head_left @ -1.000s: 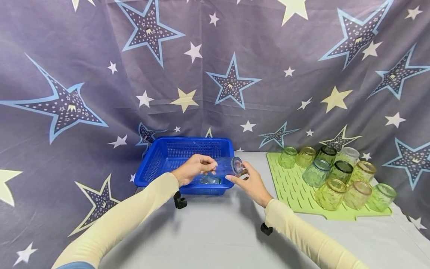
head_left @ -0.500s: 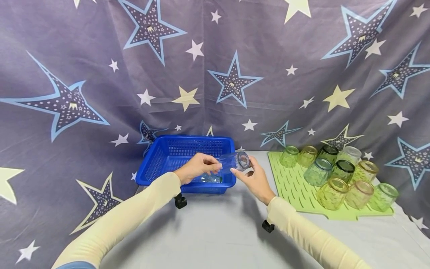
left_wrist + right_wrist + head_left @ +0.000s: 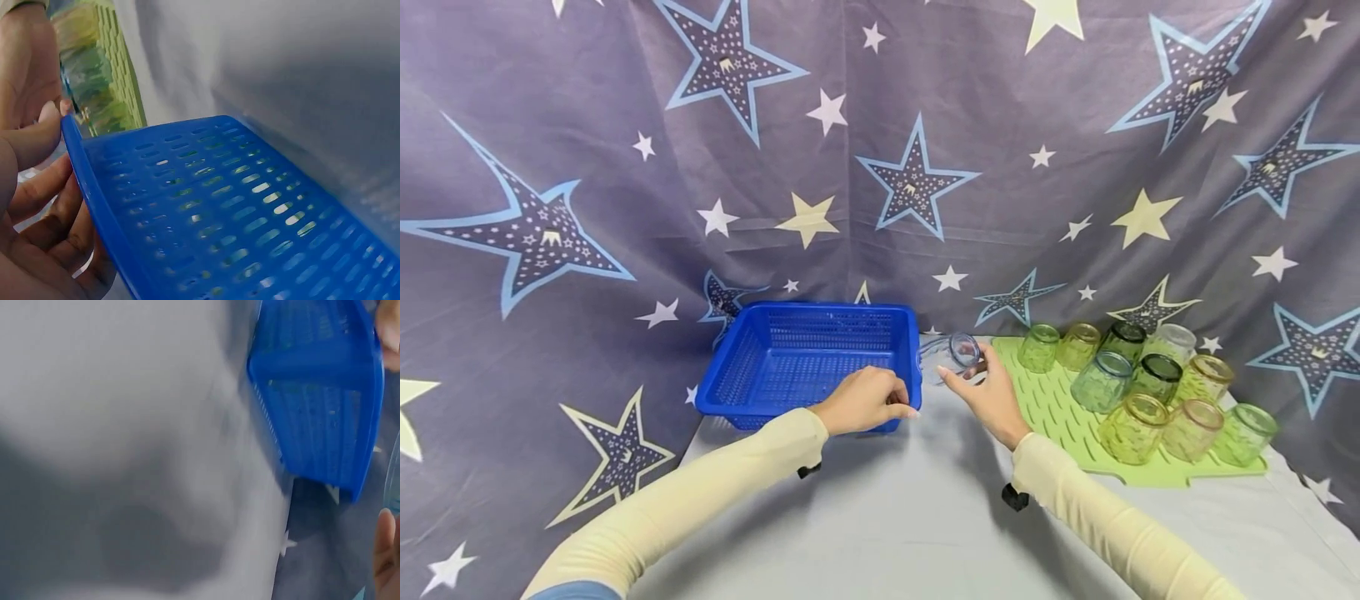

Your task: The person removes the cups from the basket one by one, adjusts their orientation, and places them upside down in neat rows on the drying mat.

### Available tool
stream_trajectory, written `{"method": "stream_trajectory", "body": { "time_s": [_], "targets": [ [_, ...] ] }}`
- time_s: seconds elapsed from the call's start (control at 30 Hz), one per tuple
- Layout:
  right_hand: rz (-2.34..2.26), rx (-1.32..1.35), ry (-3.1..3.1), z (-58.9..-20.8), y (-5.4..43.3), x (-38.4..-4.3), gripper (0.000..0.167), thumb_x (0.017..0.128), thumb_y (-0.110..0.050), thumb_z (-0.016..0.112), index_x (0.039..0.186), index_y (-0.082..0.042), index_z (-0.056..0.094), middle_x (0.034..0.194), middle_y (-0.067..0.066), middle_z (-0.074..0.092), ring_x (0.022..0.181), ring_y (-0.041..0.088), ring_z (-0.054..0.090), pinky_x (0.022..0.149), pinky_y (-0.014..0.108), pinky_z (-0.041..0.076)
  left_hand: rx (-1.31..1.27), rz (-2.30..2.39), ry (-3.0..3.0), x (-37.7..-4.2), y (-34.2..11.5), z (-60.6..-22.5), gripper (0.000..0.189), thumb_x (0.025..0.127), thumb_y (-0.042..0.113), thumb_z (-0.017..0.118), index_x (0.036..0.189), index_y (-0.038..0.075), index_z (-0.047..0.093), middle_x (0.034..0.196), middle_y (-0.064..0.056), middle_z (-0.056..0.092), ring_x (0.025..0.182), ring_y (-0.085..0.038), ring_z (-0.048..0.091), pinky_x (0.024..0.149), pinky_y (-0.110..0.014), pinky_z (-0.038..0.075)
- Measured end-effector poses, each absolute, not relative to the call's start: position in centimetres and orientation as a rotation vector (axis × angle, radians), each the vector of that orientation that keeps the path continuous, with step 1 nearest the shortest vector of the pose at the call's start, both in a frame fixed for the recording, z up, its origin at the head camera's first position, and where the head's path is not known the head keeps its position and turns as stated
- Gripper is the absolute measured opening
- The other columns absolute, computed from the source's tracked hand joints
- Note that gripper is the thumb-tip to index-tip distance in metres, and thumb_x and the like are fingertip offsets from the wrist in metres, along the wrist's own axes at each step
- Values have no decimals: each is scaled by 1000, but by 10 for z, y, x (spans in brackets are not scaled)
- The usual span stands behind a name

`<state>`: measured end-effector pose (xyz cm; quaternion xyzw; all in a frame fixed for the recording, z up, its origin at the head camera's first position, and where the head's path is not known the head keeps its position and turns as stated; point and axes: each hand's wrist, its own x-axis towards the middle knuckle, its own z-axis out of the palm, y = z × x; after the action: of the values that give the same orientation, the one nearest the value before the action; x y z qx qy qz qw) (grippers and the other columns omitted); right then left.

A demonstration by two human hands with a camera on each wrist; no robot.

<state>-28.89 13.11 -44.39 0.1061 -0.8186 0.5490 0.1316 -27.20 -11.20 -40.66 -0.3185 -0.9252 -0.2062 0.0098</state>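
Note:
A clear glass tumbler [image 3: 942, 360] is tipped on its side just beyond the right rim of the blue basket [image 3: 715, 392]. My right hand [image 3: 994, 397] grips its thick round end with thumb and fingers; the right wrist view catches only a sliver of the glass [image 3: 394, 487] at its edge. My left hand [image 3: 867, 402] is over the basket's front right corner. In the left wrist view, the left hand [image 3: 47, 231] has loosely bent fingers beside the basket's rim [image 3: 94, 181], thumb apart from them. The basket floor beneath that hand is hidden.
A green drying mat [image 3: 1060, 446] lies to the right, bearing several coloured tumblers [image 3: 1135, 427] in rows. A star-patterned cloth [image 3: 880, 150] hangs behind the pale tabletop [image 3: 880, 517].
My right hand has carried the clear tumbler rightward, out past the basket's rim. The left hand has come off that tumbler and lowered toward the front right corner, covering the glass seen there earlier.

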Motion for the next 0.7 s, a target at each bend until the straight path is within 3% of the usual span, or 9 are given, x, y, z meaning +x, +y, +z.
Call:
{"method": "stream_trajectory", "body": {
  "time_s": [0.23, 0.5, 0.7],
  "targets": [
    [1515, 195, -2437, -453, 155, -300, 74, 85, -56, 80, 135, -9, 51, 97, 17, 58, 85, 26, 53, 71, 37, 44, -1053, -413, -2784, -267, -103, -404, 27, 93, 36, 79, 73, 21, 71, 66, 12, 56, 59, -5, 52, 54, -25, 45],
    [1422, 59, -2527, -463, 186, -309, 88, 86, -57, 79, 146, -3, 43, 91, 12, 58, 75, 23, 53, 62, 34, 47, -1083, -314, -2724, -267, -100, -405, 30, 93, 34, 79, 68, 21, 66, 66, 10, 54, 60, -5, 51, 53, -25, 44],
    [1332, 8, -2564, -472, 210, -315, 89, 89, -56, 76, 147, 2, 41, 103, 18, 61, 82, 28, 59, 72, 41, 49, -1080, -313, -2732, -266, -99, -405, 32, 93, 32, 79, 67, 22, 64, 65, 10, 53, 59, -6, 50, 52, -24, 43]
  ]
}}
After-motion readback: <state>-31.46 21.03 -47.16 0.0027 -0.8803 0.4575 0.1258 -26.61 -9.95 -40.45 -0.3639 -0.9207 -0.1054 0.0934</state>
